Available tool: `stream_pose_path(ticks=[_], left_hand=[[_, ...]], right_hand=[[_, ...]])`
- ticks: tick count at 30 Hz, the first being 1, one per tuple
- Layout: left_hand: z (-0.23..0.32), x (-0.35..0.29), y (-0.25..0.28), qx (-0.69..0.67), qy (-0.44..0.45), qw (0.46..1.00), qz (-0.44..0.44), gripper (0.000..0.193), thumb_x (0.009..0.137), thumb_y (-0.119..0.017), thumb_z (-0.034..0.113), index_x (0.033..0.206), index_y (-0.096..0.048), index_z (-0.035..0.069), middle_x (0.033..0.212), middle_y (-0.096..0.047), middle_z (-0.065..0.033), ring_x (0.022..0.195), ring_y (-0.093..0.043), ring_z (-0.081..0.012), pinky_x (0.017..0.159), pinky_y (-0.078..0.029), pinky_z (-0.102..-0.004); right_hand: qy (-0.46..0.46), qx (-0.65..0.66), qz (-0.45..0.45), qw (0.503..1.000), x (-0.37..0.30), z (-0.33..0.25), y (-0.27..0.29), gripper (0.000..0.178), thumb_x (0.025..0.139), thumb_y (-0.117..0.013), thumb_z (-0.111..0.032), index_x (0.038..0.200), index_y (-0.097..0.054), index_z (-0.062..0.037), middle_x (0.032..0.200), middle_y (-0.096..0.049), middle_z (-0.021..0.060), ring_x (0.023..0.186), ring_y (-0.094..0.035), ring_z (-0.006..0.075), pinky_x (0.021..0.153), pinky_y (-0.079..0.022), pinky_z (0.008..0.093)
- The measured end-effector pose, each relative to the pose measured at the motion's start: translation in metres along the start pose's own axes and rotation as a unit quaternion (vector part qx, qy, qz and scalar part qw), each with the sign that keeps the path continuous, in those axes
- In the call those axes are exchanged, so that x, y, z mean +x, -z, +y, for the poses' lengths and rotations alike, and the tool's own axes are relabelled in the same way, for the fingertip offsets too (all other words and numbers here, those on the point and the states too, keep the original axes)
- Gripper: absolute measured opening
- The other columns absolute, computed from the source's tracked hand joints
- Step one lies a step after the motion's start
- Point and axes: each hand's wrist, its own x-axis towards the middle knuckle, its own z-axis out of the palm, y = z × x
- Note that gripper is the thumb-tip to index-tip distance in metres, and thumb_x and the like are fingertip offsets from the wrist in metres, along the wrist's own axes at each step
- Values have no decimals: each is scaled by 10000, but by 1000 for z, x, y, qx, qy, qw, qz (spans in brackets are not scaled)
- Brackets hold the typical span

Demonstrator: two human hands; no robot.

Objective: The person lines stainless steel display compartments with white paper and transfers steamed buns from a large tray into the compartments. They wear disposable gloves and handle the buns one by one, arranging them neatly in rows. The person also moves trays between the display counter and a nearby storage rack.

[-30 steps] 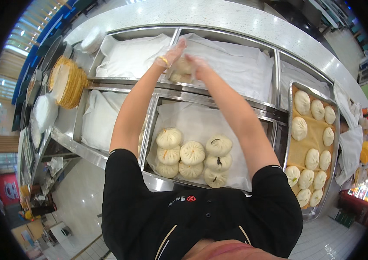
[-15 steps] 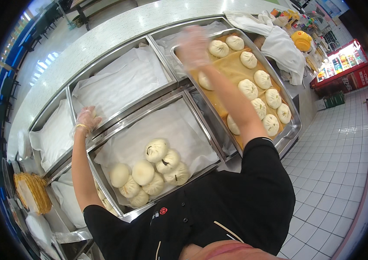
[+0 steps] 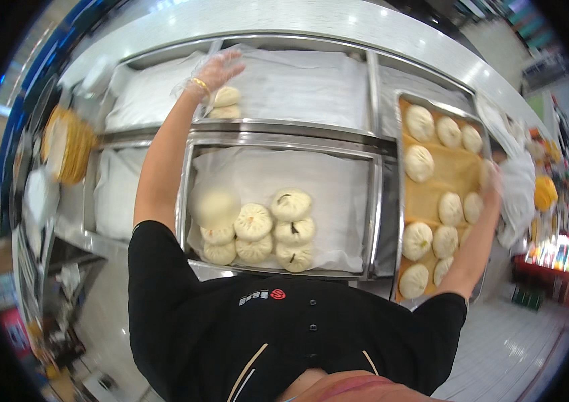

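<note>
My left hand, in a clear plastic glove with a yellow band at the wrist, is open over the left end of the back middle pan. Just below its fingers, two pale steamed buns sit at that pan's left edge, on white cloth. At the right, my right hand reaches over the far side of a metal tray of pleated buns on a tan liner. Motion blurs its fingers beside a pale bun, and whether they grip it cannot be made out.
A front pan holds several stacked buns, some with dark strips on top. Cloth-lined pans stand to the left, near a stack of round yellow woven mats. White cloths lie right of the tray.
The view has turned and shifted. My left hand has opened above two buns now visible in the back middle pan. My right hand has moved from the tray's far left corner to its right side.
</note>
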Motion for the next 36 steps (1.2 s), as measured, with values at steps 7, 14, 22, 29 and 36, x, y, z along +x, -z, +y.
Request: stream_pose_path(ticks=[7, 14, 22, 29, 36], left_hand=[[-63, -65, 15, 150, 145, 978, 32, 666, 890, -480, 504, 1281, -453, -35, 1221, -540, -254, 1161, -506, -355, 1003, -377, -383], [-22, -103, -27, 280, 250, 927, 20, 716, 927, -382, 464, 1431, -212, -15, 1430, -360, -167, 1353, -290, -313, 1106, -170, -518], [-38, -87, -38, 356, 205, 907, -91, 651, 931, -343, 442, 1456, -201, 84, 1496, -250, -129, 1388, -180, -362, 1085, -118, -594], [-37, -83, -34, 322, 213, 921, -56, 670, 942, -330, 478, 1456, -195, 70, 1496, -263, -117, 1380, -212, -363, 1041, -178, -646], [-35, -92, -21, 308, 239, 918, -72, 653, 928, -371, 428, 1444, -220, 58, 1421, -374, -180, 1327, -315, -378, 1028, -248, -615]], right_hand=[[250, -9, -101, 963, -116, -155, -109, 437, 920, -449, -376, 1246, -505, -91, 1204, -500, 80, 1066, -498, 194, 838, -452, 357], [145, -51, -524, 838, -232, -181, -470, 403, 878, -515, -373, 1205, -535, -137, 1057, -556, 46, 930, -544, 155, 744, -468, 324], [467, -371, -388, 703, -305, -137, -670, 290, 800, -543, -265, 932, -699, -60, 974, -661, 190, 925, -642, 319, 814, -505, 445], [429, -260, -308, 808, -346, -192, -509, 416, 780, -541, -232, 1138, -535, -21, 1252, -492, 230, 1206, -436, 380, 963, -416, 443], [497, -273, -170, 806, -310, -135, -221, 450, 852, -549, -364, 1200, -537, -79, 1261, -518, 185, 1203, -461, 341, 1024, -358, 424]])
